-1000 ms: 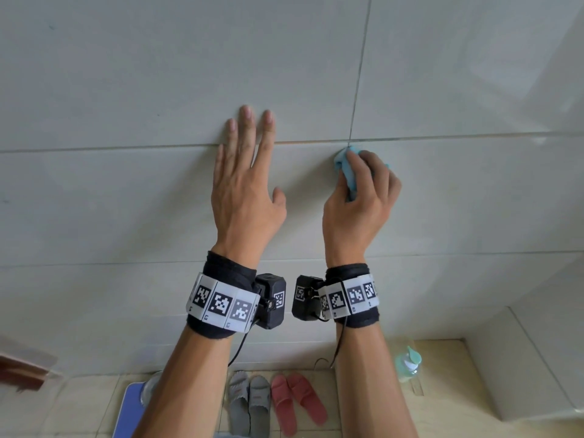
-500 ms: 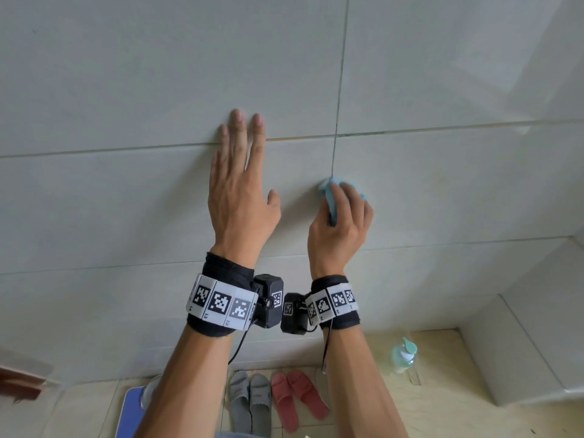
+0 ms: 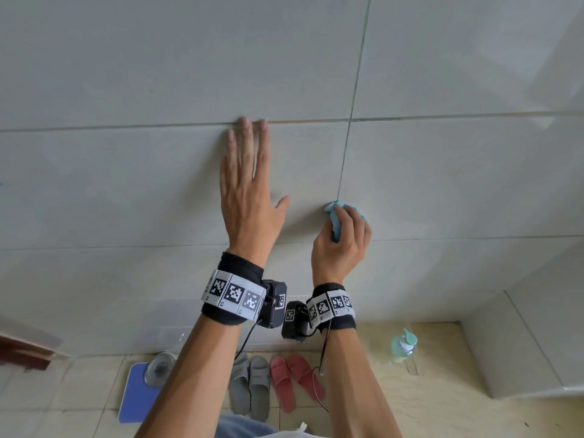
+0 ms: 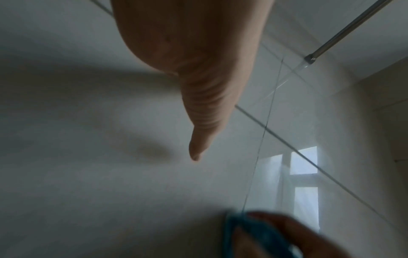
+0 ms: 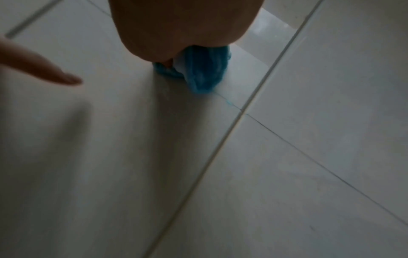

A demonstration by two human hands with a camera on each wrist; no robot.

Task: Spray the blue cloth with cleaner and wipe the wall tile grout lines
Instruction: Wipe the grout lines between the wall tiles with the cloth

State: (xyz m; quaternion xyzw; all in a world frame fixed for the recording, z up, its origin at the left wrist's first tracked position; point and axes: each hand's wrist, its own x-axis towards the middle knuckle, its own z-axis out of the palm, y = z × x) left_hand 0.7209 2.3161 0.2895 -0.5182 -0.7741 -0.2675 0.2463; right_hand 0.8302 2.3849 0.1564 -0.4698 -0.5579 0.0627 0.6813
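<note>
Blue cloth mostly hidden under right hand; blurred and cut off at frame edge in left wrist view; bottle label too small to read.

- cloth: light blue, darker blue in right wrist view
- wall tiles: pale grey-white, dark grout lines
- wristbands: black, white strip with black square codes
- slippers: grey pair, red pair
- scale: blue
- bottle: pale green
- floor: beige
</note>
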